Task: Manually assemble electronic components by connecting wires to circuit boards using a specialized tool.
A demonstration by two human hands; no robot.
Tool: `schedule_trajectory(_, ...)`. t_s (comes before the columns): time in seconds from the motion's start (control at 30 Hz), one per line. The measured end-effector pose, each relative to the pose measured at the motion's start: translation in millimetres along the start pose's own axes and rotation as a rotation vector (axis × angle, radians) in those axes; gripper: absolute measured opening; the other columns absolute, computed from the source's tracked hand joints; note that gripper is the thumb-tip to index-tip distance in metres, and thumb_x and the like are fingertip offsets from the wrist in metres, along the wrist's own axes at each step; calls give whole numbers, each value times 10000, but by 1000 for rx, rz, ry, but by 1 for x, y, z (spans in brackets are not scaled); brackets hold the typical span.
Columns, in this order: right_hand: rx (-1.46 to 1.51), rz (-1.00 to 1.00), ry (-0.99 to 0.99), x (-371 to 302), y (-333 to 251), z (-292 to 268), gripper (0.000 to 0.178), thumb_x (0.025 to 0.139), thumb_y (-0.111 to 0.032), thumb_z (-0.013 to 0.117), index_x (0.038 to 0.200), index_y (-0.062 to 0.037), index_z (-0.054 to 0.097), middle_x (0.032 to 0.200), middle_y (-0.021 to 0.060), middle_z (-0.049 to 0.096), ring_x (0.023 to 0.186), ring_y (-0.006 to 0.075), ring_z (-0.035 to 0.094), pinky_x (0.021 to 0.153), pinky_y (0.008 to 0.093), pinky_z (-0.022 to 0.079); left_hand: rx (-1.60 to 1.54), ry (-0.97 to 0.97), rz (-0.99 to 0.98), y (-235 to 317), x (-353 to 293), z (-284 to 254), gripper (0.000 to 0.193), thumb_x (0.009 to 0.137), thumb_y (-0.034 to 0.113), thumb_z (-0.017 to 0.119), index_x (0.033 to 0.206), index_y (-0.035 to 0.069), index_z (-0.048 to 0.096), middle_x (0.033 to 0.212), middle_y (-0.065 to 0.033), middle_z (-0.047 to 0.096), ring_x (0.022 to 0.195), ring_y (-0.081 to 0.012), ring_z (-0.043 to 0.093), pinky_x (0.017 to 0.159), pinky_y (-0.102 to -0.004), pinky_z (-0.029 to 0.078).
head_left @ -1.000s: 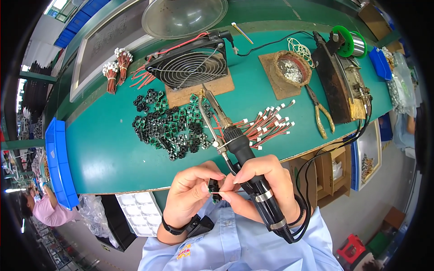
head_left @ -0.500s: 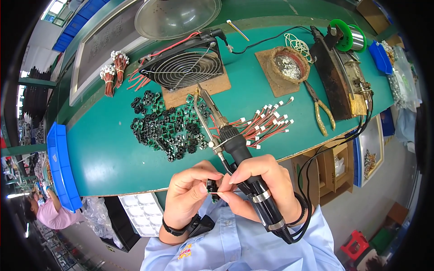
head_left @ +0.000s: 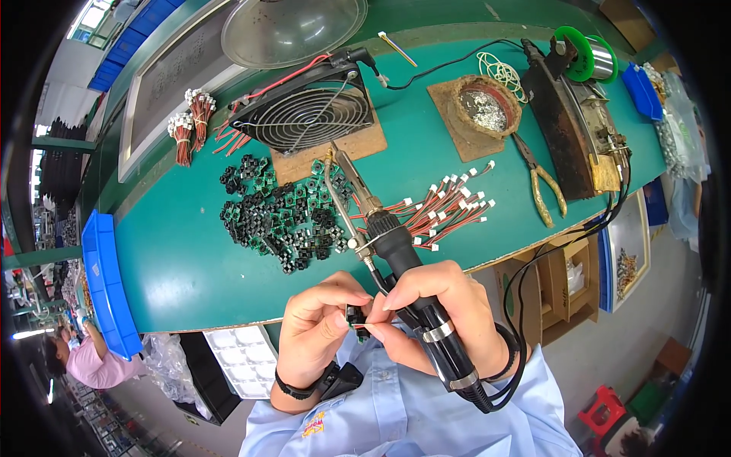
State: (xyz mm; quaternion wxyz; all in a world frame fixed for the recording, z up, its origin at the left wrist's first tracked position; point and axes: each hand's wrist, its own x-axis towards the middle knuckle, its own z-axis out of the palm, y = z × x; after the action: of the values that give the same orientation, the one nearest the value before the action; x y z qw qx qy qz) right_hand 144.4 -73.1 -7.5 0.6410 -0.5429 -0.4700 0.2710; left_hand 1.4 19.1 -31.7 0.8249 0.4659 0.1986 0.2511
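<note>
Close to my chest, my left hand (head_left: 316, 327) pinches a small circuit board (head_left: 355, 317) with black parts on it. My right hand (head_left: 442, 312) is closed round a black soldering iron (head_left: 399, 247) with a thin solder feed tube clamped along it. Its tip points away, toward the fan. The right fingertips also meet at the board, where a thin wire seems to show; most of it is hidden. Beyond my hands lies a heap of small black and green boards (head_left: 282, 213). Right of the iron are red and black wires with white connectors (head_left: 449, 206).
A fan (head_left: 304, 114) stands behind the heap, near tied wire bundles (head_left: 190, 126). To the right are a bowl of solder scraps (head_left: 487, 110), pliers (head_left: 547, 186), a solder spool (head_left: 601, 61) and a dark metal box (head_left: 560, 126). A blue bin (head_left: 106, 282) edges the left side.
The view has shifted slightly. Both hands keep nearly the same pose, with the board and the soldering iron still held.
</note>
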Motion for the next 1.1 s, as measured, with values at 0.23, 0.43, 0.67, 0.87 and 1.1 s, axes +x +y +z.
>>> schedule_trajectory(0.23,-51,-72,40,2,0,1,374,666,66,714,933,-27,468,775,99,612,716,182,659,617,277,520,-4,6,-8,1,0,2,247,857,186,587,979,-29,589,887,-111,538,804,-166,510,716,-273,404)
schedule_trajectory(0.43,-61,-106,31,1,2,0,386,649,72,726,925,-22,472,752,107,631,695,187,663,593,270,518,12,7,12,2,1,3,233,859,174,582,973,-29,583,886,-113,536,806,-168,514,722,-274,409)
schedule_trajectory(0.67,-49,-106,36,1,2,0,395,644,70,733,926,-20,472,754,108,633,697,188,665,589,268,518,-1,7,19,2,1,3,225,857,162,585,969,-33,580,888,-115,536,810,-171,517,723,-276,413)
schedule_trajectory(0.87,-49,-96,29,1,0,-1,388,646,65,736,923,-28,480,765,99,630,708,183,664,601,263,517,-3,-12,22,1,1,2,225,857,160,585,972,-32,578,889,-116,535,817,-172,523,726,-275,418)
schedule_trajectory(1.1,-19,-64,21,3,1,-3,365,654,58,738,916,-39,502,770,72,616,710,173,659,601,256,510,6,-50,-1,4,1,0,215,858,145,578,964,-42,576,906,-127,541,825,-177,531,729,-278,423)
